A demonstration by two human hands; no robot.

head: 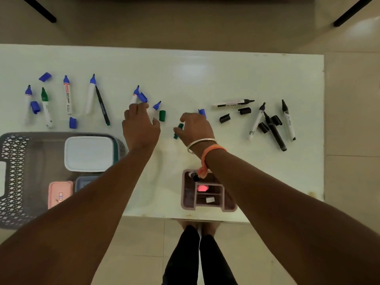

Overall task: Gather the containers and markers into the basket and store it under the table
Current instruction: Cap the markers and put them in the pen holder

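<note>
A grey lattice basket [12, 171] stands at the table's front left. It holds a white lidded container [89, 153], a pink container [59, 192] and a blue-grey container [84, 182]. Uncapped blue markers [66, 95], a green marker [45, 108] and loose blue caps [45, 76] lie at the back left. Several black markers [233, 103] and black caps [224, 118] lie on the right. My left hand [139, 124] hovers over two blue markers [156, 105], fingertips at one marker's white body [134, 98]; the grip is hidden. My right hand [195, 130] pinches a green cap [178, 131], with a blue cap [202, 113] just behind its fingers.
A mauve desk organizer [188, 196] with a black marker [194, 175] in it stands near the front edge of the white table [246, 79], under my right forearm. Another green cap [162, 115] lies between my hands. The tiled floor and my legs show below.
</note>
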